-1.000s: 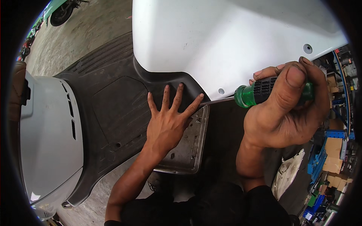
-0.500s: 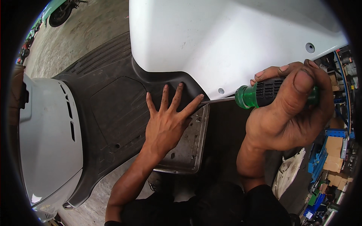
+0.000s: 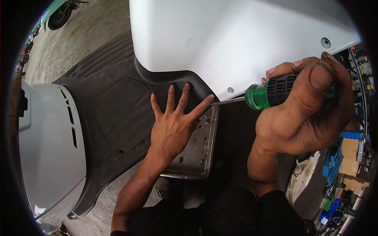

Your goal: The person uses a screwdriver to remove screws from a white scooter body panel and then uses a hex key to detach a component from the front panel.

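Note:
My left hand (image 3: 172, 126) lies with fingers spread on the black plastic floorboard (image 3: 118, 106) of a scooter, close to its raised corner. In my right hand (image 3: 305, 106) is a screwdriver (image 3: 256, 96) with a green and black handle, the fingers wrapped round it. Its thin metal shaft points left, and the tip ends beside my left index finger at the floorboard's edge; the exact contact point is hidden. Above both hands stands the scooter's large white front panel (image 3: 197, 39), its lower corner meeting the floorboard near the shaft.
Under the floorboard's right edge stands a metal tray (image 3: 193, 153) with small parts in it. At the left is the scooter's pale seat-side body panel (image 3: 51, 137). Cardboard boxes (image 3: 349, 151) and blue bins crowd the right side. A motorcycle wheel (image 3: 60, 17) shows at the top left.
My right hand and the screwdriver handle have shifted slightly up and right, tilting the shaft a little more. The left hand stays spread on the floorboard; the whole view has moved slightly.

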The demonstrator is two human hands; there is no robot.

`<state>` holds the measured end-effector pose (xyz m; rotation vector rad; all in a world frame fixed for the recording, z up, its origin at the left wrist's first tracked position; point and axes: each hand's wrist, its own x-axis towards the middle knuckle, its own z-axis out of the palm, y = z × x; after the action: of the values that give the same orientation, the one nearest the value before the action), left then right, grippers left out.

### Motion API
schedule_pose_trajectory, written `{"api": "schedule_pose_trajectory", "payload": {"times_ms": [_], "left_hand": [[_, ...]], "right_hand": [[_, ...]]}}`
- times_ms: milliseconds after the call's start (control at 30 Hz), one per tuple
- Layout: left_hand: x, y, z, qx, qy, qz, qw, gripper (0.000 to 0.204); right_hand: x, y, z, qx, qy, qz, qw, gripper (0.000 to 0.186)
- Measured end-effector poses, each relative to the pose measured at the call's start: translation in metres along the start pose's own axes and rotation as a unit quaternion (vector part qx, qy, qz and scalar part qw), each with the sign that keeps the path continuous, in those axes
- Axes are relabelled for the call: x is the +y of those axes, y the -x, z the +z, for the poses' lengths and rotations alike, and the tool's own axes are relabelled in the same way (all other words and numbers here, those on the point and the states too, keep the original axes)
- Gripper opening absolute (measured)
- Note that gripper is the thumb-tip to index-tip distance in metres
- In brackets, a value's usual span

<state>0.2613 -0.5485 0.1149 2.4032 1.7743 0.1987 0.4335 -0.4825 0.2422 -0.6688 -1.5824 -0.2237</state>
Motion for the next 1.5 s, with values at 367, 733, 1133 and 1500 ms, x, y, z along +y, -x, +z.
{"api": "schedule_pose_trajectory", "payload": {"times_ms": [367, 733, 1133, 1500], "left_hand": [[-0.002, 0.0, 0.006, 0.004, 0.007, 0.015, 1.0, 0.074], [-0.006, 0.001, 0.009, 0.018, 0.016, 0.024, 0.999, 0.064], [-0.007, 0.001, -0.003, 0.029, 0.04, 0.008, 0.999, 0.067], [-0.008, 0.004, -0.004, 0.022, 0.04, 0.015, 0.999, 0.068]], "right_hand": [[0.027, 0.005, -0.002, 0.12, 0.033, 0.07, 0.99, 0.022], [0.015, 0.037, -0.046, 0.103, 0.137, 0.07, 0.983, 0.038], [0.015, -0.001, -0.006, -0.046, -0.504, 0.268, 0.82, 0.042], [0.005, 0.003, 0.02, 0.029, -0.39, 0.348, 0.852, 0.041]]}}
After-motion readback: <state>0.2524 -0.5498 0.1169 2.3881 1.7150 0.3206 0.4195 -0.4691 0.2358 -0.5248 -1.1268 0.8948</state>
